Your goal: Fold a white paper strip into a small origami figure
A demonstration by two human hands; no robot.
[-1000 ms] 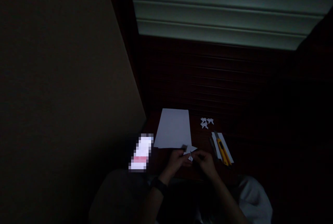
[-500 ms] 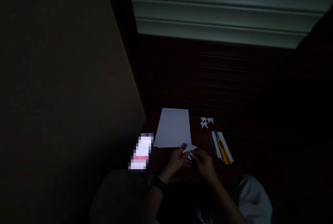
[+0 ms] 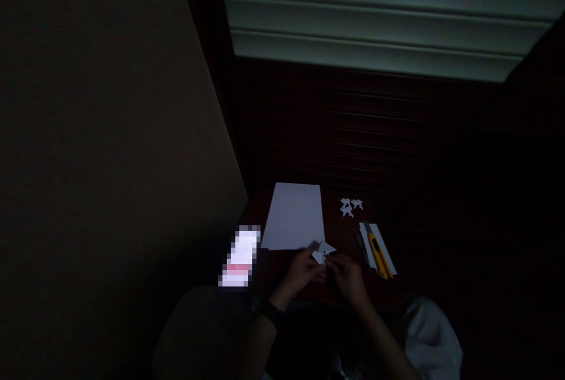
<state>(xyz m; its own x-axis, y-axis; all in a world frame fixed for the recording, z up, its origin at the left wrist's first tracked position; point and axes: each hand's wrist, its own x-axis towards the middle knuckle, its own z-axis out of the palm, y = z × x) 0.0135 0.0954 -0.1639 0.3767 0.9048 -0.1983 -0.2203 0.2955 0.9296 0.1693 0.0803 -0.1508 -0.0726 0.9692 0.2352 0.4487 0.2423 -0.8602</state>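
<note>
A small folded piece of white paper (image 3: 325, 248) is pinched between both of my hands at the near edge of the paper sheets. My left hand (image 3: 302, 271) closes on its left side, a dark band round the wrist. From the right, my right hand (image 3: 348, 276) grips its lower right part with bent fingers. Some pointed flaps stick up above the fingers; the lower part is partly hidden by them. Just beyond lies a stack of white paper sheets (image 3: 295, 216).
A lit, blurred-out phone (image 3: 241, 257) lies on the left. Several small folded paper figures (image 3: 346, 210) sit at the back right. Nearer, a yellow utility knife (image 3: 378, 256) rests on white paper strips (image 3: 386, 247), a dark slim tool (image 3: 362, 247) beside them. A wall (image 3: 132, 133) stands left.
The folded paper's flaps have shifted slightly between my fingers, and a lower left flap now shows more. Both hands stay in nearly the same place.
</note>
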